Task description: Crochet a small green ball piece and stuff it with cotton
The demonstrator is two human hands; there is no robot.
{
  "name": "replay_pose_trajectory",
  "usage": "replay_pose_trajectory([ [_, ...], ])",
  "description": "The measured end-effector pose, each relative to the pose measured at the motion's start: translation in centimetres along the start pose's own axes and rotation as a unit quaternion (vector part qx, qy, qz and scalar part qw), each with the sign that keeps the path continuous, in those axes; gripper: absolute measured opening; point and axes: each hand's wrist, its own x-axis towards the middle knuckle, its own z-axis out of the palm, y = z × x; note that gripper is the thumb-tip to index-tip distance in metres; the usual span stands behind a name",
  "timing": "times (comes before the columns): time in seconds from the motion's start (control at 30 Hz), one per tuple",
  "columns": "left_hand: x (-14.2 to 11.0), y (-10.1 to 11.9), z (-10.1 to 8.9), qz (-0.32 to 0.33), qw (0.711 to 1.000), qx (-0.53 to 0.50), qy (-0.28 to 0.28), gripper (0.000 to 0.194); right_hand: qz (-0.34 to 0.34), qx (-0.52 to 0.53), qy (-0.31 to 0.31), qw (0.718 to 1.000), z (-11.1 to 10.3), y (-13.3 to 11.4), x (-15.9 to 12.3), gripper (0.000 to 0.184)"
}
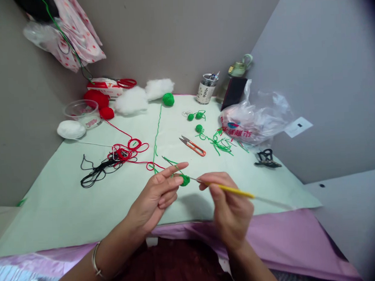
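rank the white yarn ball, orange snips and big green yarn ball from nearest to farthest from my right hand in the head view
1. Orange snips: ahead and left of your right hand.
2. Big green yarn ball: farther back, beside white stuffing.
3. White yarn ball: far left, beside the clear plastic tub.

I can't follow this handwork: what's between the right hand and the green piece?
The hook's metal end runs from the right hand to the green piece, seen in the head view.
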Motion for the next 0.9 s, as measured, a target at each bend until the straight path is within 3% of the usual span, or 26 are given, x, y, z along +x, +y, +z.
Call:
replay_pose_trajectory([
  [0.07, 0.0, 0.2, 0.0, 0.015, 1.0, 0.008, 0.001, 0.035, 0.089, 0.111, 0.019, 0.99, 0.0, 0.0, 0.4, 0.022],
  [0.17, -0.2, 0.1, 0.3, 0.017, 0.999, 0.043, 0.001, 0.036, 0.112, 0.154, -0.007, 0.982, 0.3, -0.1, 0.8, 0.021],
  [0.33, -0.2, -0.8, 0.9, 0.06, 0.996, 0.051, 0.039, 0.039, 0.006, 0.03, -0.021, 0.999, 0.7, -0.1, 0.2, 0.024],
  [0.4, -0.1, -0.9, 0.8, 0.034, 0.999, 0.019, 0.019, 0.039, -0.073, -0.037, -0.029, 0.996, 0.6, 0.1, -0.1, 0.029],
  [0.47, 0.1, -0.7, 0.5, -0.008, 1.0, -0.022, -0.014, 0.036, -0.1, -0.06, -0.028, 0.993, 0.3, 0.3, -0.2, 0.03],
  [0.57, 0.3, -0.3, 0.1, -0.015, 0.998, -0.061, -0.02, 0.03, 0.027, 0.054, 0.012, 0.998, -0.1, 0.5, 0.1, 0.024],
  [0.67, 0.3, -0.1, 0.0, 0.019, 0.999, -0.039, 0.008, 0.03, 0.15, 0.199, 0.019, 0.968, 0.0, 0.6, 0.5, 0.022],
  [0.9, -0.2, -0.8, 0.2, 0.043, 0.998, 0.043, 0.03, 0.032, 0.178, 0.207, -0.004, 0.962, 0.1, 0.6, 0.4, 0.019],
])
